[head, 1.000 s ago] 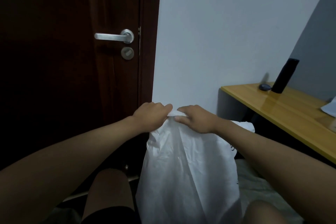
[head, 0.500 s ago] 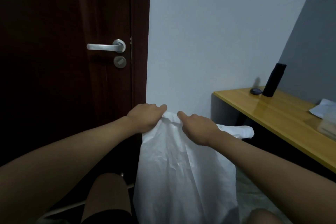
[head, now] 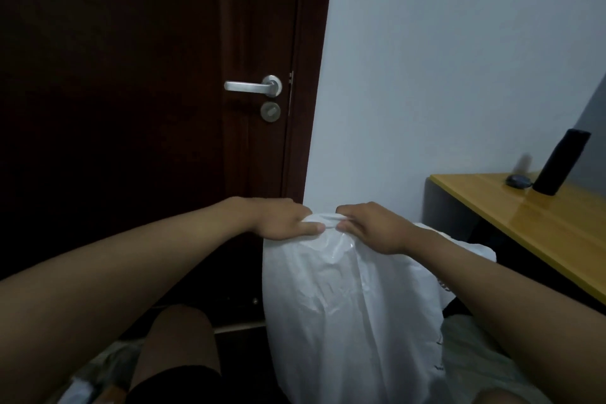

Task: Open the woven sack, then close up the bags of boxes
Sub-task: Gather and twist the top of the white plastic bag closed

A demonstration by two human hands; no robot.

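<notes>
The white bag (head: 344, 305) stood upright between the person's knees, and what was inside it stayed hidden. Its bottom ran off the lower edge. Two hands were on it: the left hand (head: 282, 218) and the right hand (head: 370, 226), fingers curled, both pinched the bunched top. One black cylinder (head: 560, 166) stood on the desk (head: 524, 216).

Your white plastic bag (head: 347, 311) stands upright between your knees, full and crinkled, its mouth gathered into a bunched top at the upper edge, with a second white bag (head: 472, 248) just behind it.
</notes>
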